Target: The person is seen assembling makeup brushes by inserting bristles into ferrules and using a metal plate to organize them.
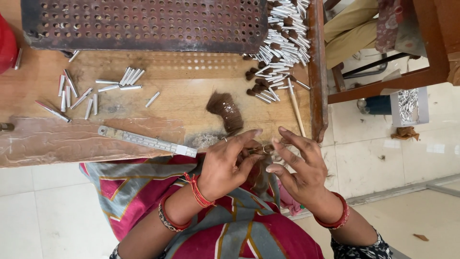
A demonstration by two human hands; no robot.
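Together, hands (266, 160) around hair tuft (262, 149).

Left hand (230, 165) and right hand (299, 168) meeting at the fingertips, pinching a small tuft of brown hair (262, 149) between them. Just beyond the fingers, a brown hair bundle (225, 111) on the wooden table (182, 103); left of them, a metal ruler (146, 141); farther out, silver tubes (282, 36) piled.
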